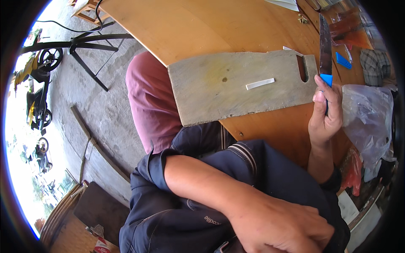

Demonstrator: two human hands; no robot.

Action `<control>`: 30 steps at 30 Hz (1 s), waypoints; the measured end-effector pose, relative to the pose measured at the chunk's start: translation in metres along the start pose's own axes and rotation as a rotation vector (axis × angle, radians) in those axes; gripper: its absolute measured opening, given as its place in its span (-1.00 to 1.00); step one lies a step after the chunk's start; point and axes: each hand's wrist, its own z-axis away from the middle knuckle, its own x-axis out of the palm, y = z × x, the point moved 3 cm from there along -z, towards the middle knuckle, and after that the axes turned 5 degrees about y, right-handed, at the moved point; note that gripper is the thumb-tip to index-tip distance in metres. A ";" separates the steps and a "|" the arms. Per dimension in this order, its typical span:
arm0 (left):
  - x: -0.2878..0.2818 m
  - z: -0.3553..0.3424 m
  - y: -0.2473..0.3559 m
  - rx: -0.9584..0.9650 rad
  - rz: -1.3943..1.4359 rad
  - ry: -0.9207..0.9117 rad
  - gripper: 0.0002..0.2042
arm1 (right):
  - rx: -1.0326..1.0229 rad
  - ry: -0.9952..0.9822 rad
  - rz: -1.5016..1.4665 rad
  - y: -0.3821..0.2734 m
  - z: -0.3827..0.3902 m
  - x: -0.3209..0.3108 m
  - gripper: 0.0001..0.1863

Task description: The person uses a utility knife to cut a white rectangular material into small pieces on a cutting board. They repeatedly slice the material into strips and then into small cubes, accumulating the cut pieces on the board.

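My right hand (325,111) is raised over the table's right side, shut on the blue handle of a kitchen knife (325,46). Its dark blade points up and away from me. Just left of the hand lies a weathered grey wooden cutting board (219,90) with a handle slot, overhanging the table edge. A small white strip (260,83) rests on the board. My left hand (282,227) lies low against my dark shirt, the forearm crossing my body. Its fingers curl under and are cut off by the lower edge.
An orange-brown wooden table (190,25) carries a crumpled clear plastic bag (367,120) at the right and a small blue object (343,60) beyond the knife. My knee in maroon trousers (149,101) is below the board. A black stand (84,46) and motorbikes (40,63) stand on the concrete to the left.
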 end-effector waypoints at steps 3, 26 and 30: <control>-0.038 0.009 0.020 -0.417 -0.277 -0.204 -0.81 | 0.002 0.027 -0.010 0.003 0.002 0.003 -0.66; -0.051 0.056 0.163 0.065 -0.415 0.268 -0.70 | 0.128 0.087 -0.106 0.011 0.003 0.005 -0.66; -0.040 0.031 0.146 -0.060 -0.547 0.161 -0.66 | 0.142 0.090 -0.160 0.014 0.002 0.005 -0.67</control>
